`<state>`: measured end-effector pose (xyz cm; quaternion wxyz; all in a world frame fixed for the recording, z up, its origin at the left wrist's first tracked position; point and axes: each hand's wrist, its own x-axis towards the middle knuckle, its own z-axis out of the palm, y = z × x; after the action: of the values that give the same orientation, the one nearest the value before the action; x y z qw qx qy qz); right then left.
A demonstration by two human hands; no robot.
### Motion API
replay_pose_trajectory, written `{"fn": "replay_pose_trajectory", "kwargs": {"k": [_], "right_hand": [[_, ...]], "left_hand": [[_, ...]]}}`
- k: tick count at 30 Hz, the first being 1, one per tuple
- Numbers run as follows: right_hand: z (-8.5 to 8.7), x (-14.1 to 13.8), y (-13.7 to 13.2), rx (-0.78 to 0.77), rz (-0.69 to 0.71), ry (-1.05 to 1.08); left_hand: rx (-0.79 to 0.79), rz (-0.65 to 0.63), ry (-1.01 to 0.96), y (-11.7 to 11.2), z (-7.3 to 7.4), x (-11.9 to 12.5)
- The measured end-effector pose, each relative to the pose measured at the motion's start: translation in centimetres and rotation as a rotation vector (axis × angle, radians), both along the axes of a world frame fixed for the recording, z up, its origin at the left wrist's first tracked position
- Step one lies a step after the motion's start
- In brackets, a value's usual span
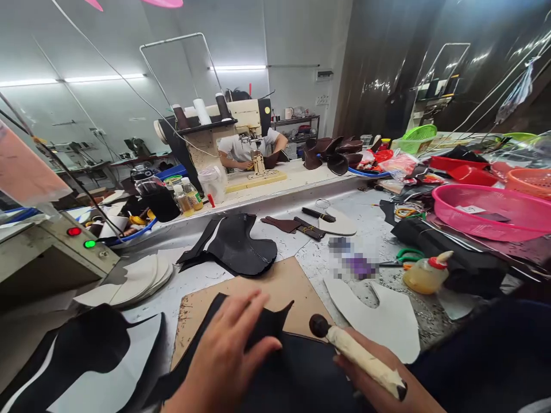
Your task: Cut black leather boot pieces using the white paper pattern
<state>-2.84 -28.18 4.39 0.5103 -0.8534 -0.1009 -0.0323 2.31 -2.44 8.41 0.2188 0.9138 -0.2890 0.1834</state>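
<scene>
My left hand (228, 344) is over a black sheet piece (301, 367), palm down with its fingers stretched and the thumb apart. That piece, which looks like leather, lies partly on a tan board (284, 281) and has a pointed corner at the top. In my right hand (374, 361) is a hammer-like tool (361, 358) with a round black end and a cream-wrapped handle, held just above the black piece's right side. Below the hand, the piece's near edge is out of view.
Black shoe-upper pieces (241, 246) lie beyond the board, white cut pieces (379, 315) at right and a white stack (142, 278) at left. A glue bottle (426, 275), green-handled scissors (408, 256) and pink basin (491, 212) stand right. Ahead, a person (241, 150) sits behind a sewing machine (253, 123).
</scene>
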Motion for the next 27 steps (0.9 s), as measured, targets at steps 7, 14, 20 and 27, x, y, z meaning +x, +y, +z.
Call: {"fn": "replay_pose_trajectory", "kwargs": {"k": [7, 14, 20, 27], "right_hand": [[-0.8, -1.7, 0.8, -0.09, -0.04, 0.023], [1.8, -0.9, -2.0, -0.109, -0.071, 0.083], [3.8, 2.9, 2.3, -0.219, 0.205, 0.056], [-2.4, 4.0, 4.8, -0.512, 0.109, 0.113]], "left_hand": [[0.323, -0.131, 0.515, -1.6, 1.5, 4.6], [-0.3, -0.182, 1.27, 1.5, -4.5, 1.5], [-0.236, 0.061, 0.891, -2.3, -9.7, 0.3], [-0.109, 0.105, 0.626, -3.2, -10.3, 0.2]]}}
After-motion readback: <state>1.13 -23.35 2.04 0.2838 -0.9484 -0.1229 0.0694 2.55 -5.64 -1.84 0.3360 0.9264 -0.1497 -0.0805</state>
